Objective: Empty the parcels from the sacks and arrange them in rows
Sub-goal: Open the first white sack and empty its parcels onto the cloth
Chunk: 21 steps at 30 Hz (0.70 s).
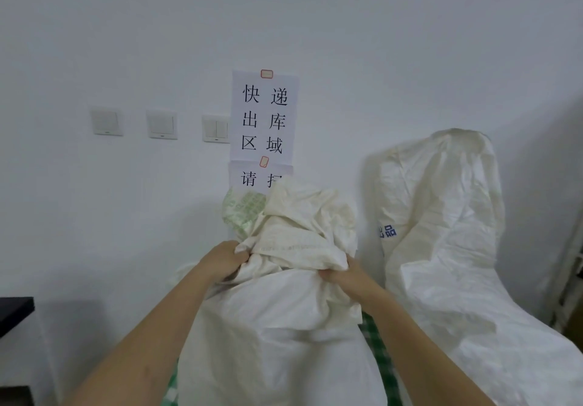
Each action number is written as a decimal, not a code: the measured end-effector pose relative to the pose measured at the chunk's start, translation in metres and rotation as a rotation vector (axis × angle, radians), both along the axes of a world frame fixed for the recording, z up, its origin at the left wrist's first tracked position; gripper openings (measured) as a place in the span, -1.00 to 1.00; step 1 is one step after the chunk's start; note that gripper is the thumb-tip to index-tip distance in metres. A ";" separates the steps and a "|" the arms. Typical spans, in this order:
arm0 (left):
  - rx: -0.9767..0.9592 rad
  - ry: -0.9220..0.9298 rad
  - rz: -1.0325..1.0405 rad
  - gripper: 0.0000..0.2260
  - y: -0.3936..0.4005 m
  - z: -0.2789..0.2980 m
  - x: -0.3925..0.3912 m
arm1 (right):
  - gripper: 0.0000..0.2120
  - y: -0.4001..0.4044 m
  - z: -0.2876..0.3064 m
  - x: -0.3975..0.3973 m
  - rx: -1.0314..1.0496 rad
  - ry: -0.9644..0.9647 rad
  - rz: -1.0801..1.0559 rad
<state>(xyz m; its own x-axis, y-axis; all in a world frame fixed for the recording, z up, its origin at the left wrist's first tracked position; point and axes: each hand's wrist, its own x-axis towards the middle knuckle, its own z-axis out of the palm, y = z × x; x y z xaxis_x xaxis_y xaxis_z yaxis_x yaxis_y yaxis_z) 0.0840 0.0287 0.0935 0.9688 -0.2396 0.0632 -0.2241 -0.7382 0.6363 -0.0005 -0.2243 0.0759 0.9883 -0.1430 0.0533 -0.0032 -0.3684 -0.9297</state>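
Note:
A full white woven sack (277, 336) stands upright in front of me, its top gathered into a crumpled bunch with green print on the left. My left hand (225, 260) grips the bunched neck on its left side. My right hand (342, 274) grips the same neck on the right, fingers curled into the cloth. A second white sack (448, 248) with blue print leans against the wall to the right. No parcels show; the sacks hide their contents.
A white wall is close behind the sacks, with a paper sign (263, 115) and three light switches (162, 124). A dark table edge (14, 311) juts in at the left. Green checked cloth (377, 345) shows between the sacks. A white frame (572, 276) stands at the far right.

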 end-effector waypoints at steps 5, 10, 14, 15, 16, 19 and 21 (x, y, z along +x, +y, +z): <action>-0.062 0.020 0.069 -0.64 0.005 -0.006 0.006 | -0.35 0.012 -0.006 0.008 -0.072 0.024 -0.135; -0.191 -0.002 0.105 -0.88 -0.001 -0.012 0.003 | -0.59 0.022 -0.012 0.017 -0.058 0.042 -0.268; -0.172 0.096 0.156 -0.80 -0.003 -0.004 0.003 | -0.59 0.023 -0.006 0.018 -0.078 0.049 -0.245; -0.127 0.146 0.175 -0.77 -0.004 0.001 0.002 | -0.58 0.024 -0.003 0.018 -0.100 0.059 -0.223; -0.099 0.182 0.206 -0.74 -0.005 0.006 0.002 | -0.57 0.024 0.001 0.018 -0.129 0.076 -0.206; -0.235 0.206 0.282 -0.74 -0.014 0.023 0.004 | -0.53 0.027 0.022 0.026 -0.214 0.063 -0.259; -0.501 0.166 0.294 -0.74 -0.017 0.035 0.007 | -0.53 0.026 0.043 0.032 -0.154 -0.065 -0.286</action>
<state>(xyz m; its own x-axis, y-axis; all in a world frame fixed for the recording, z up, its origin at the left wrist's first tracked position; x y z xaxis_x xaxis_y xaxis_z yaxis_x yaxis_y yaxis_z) 0.0911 0.0119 0.1289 0.9965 0.0595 -0.0590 0.0764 -0.3554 0.9316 0.0319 -0.1983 0.1191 0.9031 -0.3996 0.1572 -0.0693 -0.4970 -0.8650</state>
